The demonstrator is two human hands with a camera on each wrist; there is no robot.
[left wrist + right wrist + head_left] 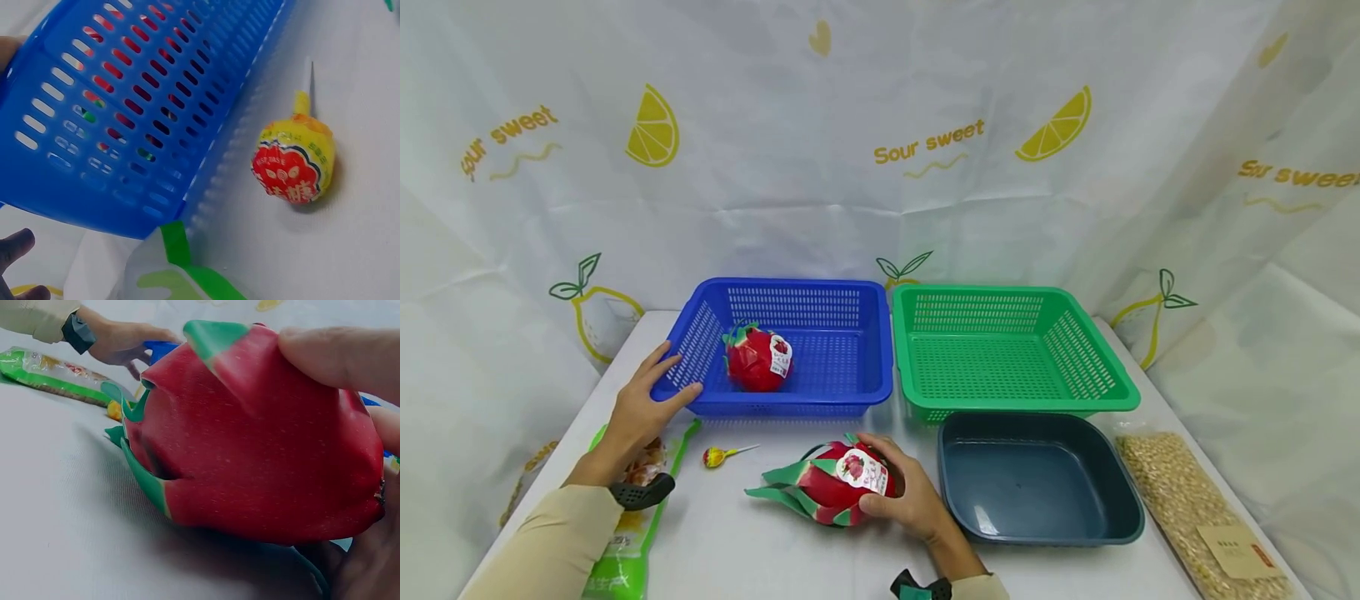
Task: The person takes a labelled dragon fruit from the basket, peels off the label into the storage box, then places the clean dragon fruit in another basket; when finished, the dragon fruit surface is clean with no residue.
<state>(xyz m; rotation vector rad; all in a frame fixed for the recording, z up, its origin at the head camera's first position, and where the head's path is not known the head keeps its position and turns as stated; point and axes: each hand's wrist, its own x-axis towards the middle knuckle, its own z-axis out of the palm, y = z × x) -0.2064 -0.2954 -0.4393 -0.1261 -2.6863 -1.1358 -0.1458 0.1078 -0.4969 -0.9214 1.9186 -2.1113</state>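
My right hand [910,496] holds a red dragon fruit [250,437] with green leaf tips and a white label, low over the front middle of the table. The thumb lies on one side and the fingers are on the other. My left hand [636,417] is at the near left corner of the blue basket [775,400], its thumb touching the rim and its fingers spread. Inside that basket sits another dragon fruit [752,360]. A yellow and red lollipop [294,162] lies on the table in front of the basket.
A green basket [1015,405] stands right of the blue one. Before it is a dark blue-grey basin [1037,492]. At the far right lies a bag of pale grains [1187,500]. A green and clear packet [625,558] lies under my left forearm.
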